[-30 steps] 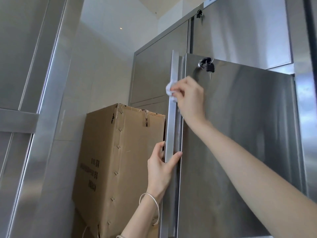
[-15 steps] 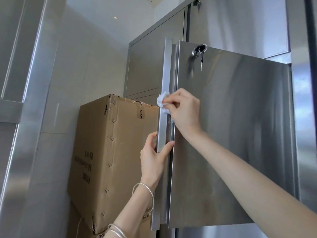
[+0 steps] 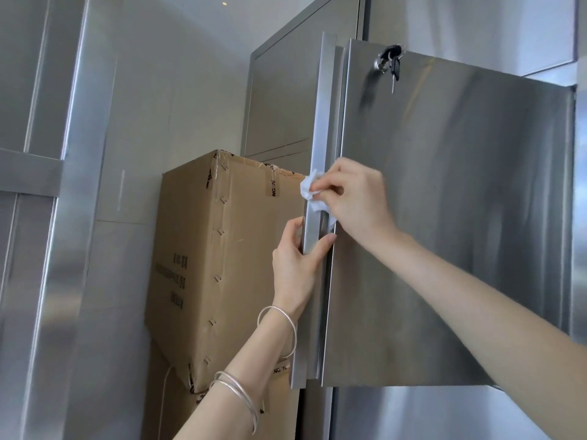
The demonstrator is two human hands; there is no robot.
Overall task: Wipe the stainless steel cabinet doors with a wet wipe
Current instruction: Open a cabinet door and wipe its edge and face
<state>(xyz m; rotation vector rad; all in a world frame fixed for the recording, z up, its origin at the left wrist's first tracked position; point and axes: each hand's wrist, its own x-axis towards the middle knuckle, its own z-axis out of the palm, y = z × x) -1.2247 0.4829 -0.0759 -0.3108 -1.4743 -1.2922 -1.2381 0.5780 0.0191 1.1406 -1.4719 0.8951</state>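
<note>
- The stainless steel cabinet door stands swung out from the cabinet with its brushed outer face toward the camera. The inside of the cabinet behind it cannot be seen.
- A tall steel frame runs up the left side, well apart from the door, with pale wall between them.
- A large cardboard box stands against the wall just left of the door. It is closed, with tape across its top edges and staples down its corner seam, so its contents are hidden. Dark print runs sideways on its face.
- A long handle strip runs upright along the door's left edge.
- The right hand reaches across the door face, its thumb and fingertips pinching the wipe against the strip.
- The left hand grips the strip just below the right one, with its thumb across the front and its fingers curled round the far edge.
- Thin silver bangles circle the left wrist and forearm.
- The wet wipe, white and crumpled, sits on the handle strip about halfway up, touching it.
- Small keys hang from a lock near the door's upper left corner.
</note>
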